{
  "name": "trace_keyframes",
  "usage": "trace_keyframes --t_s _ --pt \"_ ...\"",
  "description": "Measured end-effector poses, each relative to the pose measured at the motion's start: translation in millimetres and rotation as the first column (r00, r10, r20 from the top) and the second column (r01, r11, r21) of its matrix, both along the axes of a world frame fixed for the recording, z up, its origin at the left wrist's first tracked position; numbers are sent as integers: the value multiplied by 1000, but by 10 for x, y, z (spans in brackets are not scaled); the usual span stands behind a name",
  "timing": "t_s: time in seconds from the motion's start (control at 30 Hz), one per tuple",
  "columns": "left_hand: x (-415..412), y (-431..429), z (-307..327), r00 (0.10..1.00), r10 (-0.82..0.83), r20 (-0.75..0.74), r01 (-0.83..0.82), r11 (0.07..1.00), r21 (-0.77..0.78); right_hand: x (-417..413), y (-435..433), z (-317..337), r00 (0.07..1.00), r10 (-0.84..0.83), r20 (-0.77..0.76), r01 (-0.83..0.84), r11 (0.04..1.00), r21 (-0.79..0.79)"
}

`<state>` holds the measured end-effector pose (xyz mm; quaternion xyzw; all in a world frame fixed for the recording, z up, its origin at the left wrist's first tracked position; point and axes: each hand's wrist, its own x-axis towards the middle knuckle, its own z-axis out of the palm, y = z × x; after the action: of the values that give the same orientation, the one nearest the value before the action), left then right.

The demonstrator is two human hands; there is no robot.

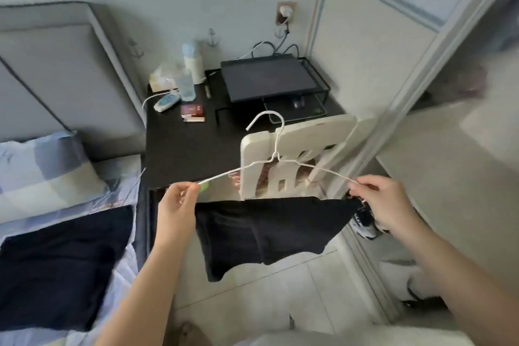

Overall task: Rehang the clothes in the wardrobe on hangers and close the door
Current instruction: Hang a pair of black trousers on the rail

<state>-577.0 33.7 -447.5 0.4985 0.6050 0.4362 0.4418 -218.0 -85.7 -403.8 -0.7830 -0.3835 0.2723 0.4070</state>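
A white wire hanger (276,149) is held level in front of me, hook up. My left hand (177,208) pinches its left end, where a green clip sits. My right hand (383,203) pinches its right end together with the edge of a black garment (266,230). The garment hangs from the hanger's lower bar and droops towards the floor. The wardrobe's sliding door (393,45) stands at the right, with the open wardrobe interior (455,149) beside it. A dark navy garment (56,267) lies flat on the bed at the lower left.
A white chair (297,160) stands right behind the hanger, pushed against a black desk (179,146) with a monitor stand, bottles and small items. The bed with a pillow (42,166) fills the left. A pale tiled floor (266,289) lies below.
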Motion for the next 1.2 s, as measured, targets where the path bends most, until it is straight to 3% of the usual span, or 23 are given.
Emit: trace_keyframes --t_s 0.23,0.37,0.53,0.7,0.8,0.93,1.1,1.2 --pt "1608 -65 219 955 -294 -32 294 956 11 940 -538 596 964 177 197 -157 981 -114" --pt "2403 -67 442 896 -443 6 443 896 7 1251 -607 933 958 138 252 -131 990 -44" --pt "3275 -14 724 786 -617 31 615 786 65 1615 -658 1294 988 28 152 -38 997 61" --pt "4142 111 1004 652 -759 12 751 647 130 2043 -830 1663 992 -113 -53 120 980 161" --pt "4652 216 1264 557 -831 -4 811 543 216 2318 -970 1992 942 -161 -294 227 952 204" --pt "5303 349 1684 386 -919 -78 892 350 286 2604 -1199 2485 831 -52 -554 237 934 268" --pt "5839 416 2283 156 -985 -71 932 123 340 2860 -1285 3050 833 -7 -553 265 882 389" --pt "5989 450 2670 90 -990 -109 940 48 338 3019 -1267 3354 840 20 -543 276 845 458"
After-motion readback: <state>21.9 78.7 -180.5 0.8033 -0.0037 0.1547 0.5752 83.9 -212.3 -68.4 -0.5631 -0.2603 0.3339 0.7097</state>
